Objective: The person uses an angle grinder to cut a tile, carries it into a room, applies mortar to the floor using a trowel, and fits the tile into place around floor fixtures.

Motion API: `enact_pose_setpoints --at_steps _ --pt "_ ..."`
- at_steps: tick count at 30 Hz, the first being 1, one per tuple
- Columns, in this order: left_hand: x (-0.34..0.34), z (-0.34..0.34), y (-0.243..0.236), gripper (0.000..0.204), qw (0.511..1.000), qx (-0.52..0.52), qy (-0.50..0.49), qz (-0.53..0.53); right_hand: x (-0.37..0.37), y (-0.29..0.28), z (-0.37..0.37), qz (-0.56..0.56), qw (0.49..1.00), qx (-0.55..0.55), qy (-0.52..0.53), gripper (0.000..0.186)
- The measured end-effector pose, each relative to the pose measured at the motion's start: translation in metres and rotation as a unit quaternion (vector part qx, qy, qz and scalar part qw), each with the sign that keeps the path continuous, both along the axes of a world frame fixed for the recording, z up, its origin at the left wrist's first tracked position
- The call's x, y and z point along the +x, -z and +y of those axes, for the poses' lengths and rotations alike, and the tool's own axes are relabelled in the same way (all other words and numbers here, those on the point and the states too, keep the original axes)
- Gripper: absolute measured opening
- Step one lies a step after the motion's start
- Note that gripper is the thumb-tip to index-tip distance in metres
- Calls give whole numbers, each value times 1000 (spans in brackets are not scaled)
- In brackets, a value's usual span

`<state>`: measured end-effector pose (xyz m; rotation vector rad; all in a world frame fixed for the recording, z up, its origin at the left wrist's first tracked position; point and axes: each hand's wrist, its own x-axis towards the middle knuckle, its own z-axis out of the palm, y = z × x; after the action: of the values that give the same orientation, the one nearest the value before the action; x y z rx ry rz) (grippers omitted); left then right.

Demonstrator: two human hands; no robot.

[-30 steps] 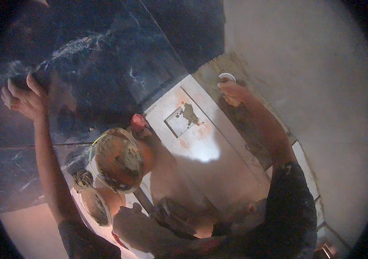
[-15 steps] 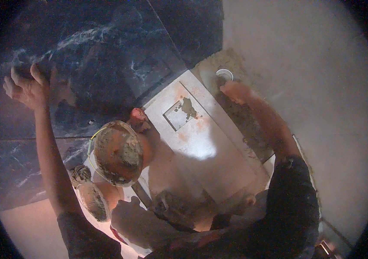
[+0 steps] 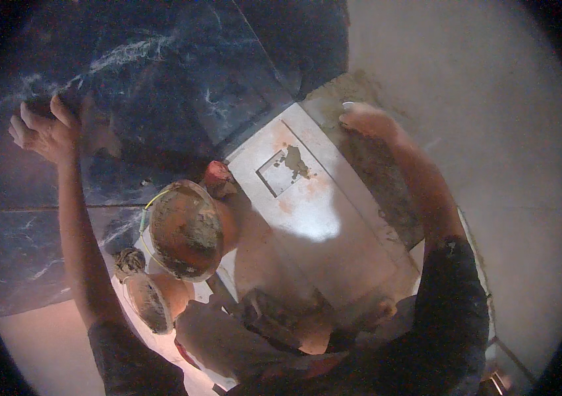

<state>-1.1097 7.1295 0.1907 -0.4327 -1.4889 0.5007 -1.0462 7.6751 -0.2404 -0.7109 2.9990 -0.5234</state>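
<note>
My left hand [image 3: 45,131] rests with fingers spread on the dark, white-veined tiles [image 3: 129,119] at the left. My right hand [image 3: 368,123] reaches to the patch of grey-brown mortar [image 3: 383,178] at the upper right. It covers most of a small white round rim [image 3: 347,105]. Its fingers are mostly hidden, so their grip does not show. Between my arms lies a long pale slab [image 3: 353,244], with a square recess [image 3: 273,179] near its far end. A blob of wet mortar [image 3: 294,162] lies partly over that recess.
Left of the slab stand a large mortar-smeared bucket [image 3: 185,231] with a yellowish handle and a smaller dirty bucket [image 3: 149,303]. A crumpled greyish clump [image 3: 129,263] lies near them. Something red [image 3: 216,173] is beside the slab. Pale flooring [image 3: 492,132] spreads at the right.
My right hand has moved slightly away from me, over the white round rim that showed before. My left hand stays on the dark tiles. The whole view has shifted slightly.
</note>
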Motion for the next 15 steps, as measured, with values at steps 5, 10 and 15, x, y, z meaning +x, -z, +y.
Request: enact_pose_setpoints --at_steps 5,10,15 --pt "-4 -19 6 68 1000 -13 10 4 -6 -35 -38 -186 978 -7 89 23" --pt "-13 -10 7 66 1000 -21 20 8 33 -2 -2 -77 982 -162 52 23" --pt "6 -8 -10 66 1000 -25 -5 16 33 -11 -11 -133 974 176 -55 32"
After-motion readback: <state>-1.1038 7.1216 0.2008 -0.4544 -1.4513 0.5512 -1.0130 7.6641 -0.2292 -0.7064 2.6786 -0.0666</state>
